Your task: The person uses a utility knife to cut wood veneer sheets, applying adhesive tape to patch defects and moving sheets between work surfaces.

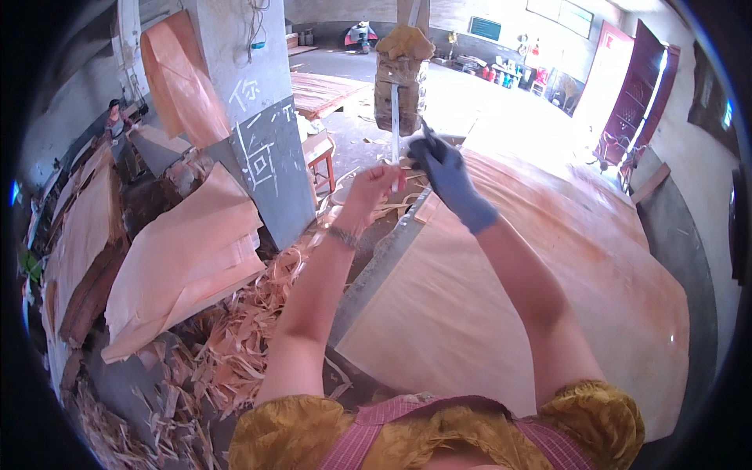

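Observation:
My bare left hand [372,192], with a band round the wrist, is raised in front of me, its fingers pinched at the lower end of a white strip [395,117]. This narrow strip runs down the front of a brown, wrapped block [413,94], with a yellowish lump [405,42] on top. Close by on the right, my right hand [445,174] wears a blue-grey glove with dark fingers. Its fingers are curled, and a dark point sticks up from them; what it belongs to is unclear. Below both hands lies a wide sheet of pale wood veneer [470,313].
Wood shavings [251,337] heap on the floor at left, beside stacked veneer sheets [184,258]. A grey-and-white pillar [262,157] stands behind them. Another person [116,117] is at the far left. A red stool [321,160] and open door [630,102] are farther back.

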{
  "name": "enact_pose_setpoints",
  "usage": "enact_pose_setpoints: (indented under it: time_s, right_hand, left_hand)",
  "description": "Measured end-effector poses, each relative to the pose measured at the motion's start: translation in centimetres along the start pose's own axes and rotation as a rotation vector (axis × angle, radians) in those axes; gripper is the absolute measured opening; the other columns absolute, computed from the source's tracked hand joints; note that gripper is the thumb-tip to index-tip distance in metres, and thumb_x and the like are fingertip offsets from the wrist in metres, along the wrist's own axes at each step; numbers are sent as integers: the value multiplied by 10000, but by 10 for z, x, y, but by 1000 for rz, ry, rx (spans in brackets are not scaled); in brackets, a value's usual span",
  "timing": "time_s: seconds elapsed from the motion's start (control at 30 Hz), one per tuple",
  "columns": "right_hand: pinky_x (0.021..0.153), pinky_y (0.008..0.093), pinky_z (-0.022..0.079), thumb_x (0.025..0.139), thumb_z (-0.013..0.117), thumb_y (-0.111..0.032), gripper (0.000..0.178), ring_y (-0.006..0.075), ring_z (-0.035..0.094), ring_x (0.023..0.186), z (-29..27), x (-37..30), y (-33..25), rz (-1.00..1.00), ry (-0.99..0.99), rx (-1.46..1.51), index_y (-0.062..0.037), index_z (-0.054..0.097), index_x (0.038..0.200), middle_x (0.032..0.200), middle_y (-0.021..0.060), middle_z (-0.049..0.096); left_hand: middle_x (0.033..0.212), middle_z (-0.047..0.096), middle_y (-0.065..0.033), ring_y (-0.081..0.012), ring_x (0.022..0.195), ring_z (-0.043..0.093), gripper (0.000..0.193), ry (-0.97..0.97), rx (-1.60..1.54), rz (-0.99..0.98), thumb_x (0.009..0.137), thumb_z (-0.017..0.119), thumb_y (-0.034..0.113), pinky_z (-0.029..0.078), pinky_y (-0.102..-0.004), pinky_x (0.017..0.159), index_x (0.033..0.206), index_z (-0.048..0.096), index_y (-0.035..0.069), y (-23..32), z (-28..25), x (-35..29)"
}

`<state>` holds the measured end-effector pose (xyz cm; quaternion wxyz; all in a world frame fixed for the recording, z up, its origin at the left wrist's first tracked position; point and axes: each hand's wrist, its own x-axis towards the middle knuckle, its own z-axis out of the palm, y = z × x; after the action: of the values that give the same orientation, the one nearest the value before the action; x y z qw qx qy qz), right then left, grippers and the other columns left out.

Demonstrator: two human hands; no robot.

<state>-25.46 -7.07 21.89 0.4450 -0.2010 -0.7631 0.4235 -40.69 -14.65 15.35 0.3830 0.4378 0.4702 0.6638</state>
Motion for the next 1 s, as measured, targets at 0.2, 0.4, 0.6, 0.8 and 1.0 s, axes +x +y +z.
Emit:
enact_pose_setpoints:
  time_s: [0.2, 0.4, 0.6, 0.8, 1.0]
  right_hand:
    - [544, 250, 477, 950, 627, -166, 172, 84, 592, 611, 47, 10, -29, 36, 140, 325, -9, 682, 992, 726, 38, 663]
    - [624, 235, 488, 979, 587, -134, 165, 62, 594, 700, 48, -55, 19, -2, 74, 353, 19, 649, 975, 755, 15, 657]
    - [631, 259, 492, 977, 591, -118, 157, 82, 606, 702, 23, -95, 28, -7, 14, 173, 30, 641, 957, 759, 39, 660]
    - [629, 265, 504, 954, 603, -109, 112, 120, 658, 699, -3, -113, 25, -155, 27, -102, -11, 655, 957, 785, 89, 674]
    - [535, 265, 473, 914, 657, -82, 105, 119, 609, 579, -51, -181, 10, -146, 311, 187, -20, 670, 998, 736, 55, 651]
  left_hand:
    - [913, 688, -10, -87, 792, 636, 301, -225, -132, -227, 971, 614, 355, 503, -242, 780, 991, 691, 65, -68, -4, -51]
    - [1239, 624, -116, -159, 1117, 598, 615, 17, 108, -95, 966, 540, 528, 457, -318, 984, 1308, 543, 17, -72, -52, -15]
    - [1290, 492, -86, -196, 1328, 402, 747, 195, 17, 33, 989, 434, 582, 264, -341, 1125, 1409, 398, -35, 7, 9, -33]
    - [1175, 652, -184, -297, 1158, 597, 494, -211, -168, 154, 1057, 345, 366, 444, -433, 1034, 1339, 526, 4, 21, 72, -63]
    - [1373, 534, -196, -320, 1255, 538, 679, -49, -616, 6, 1003, 384, 557, 437, -459, 1064, 1370, 466, -8, 10, 139, -58]
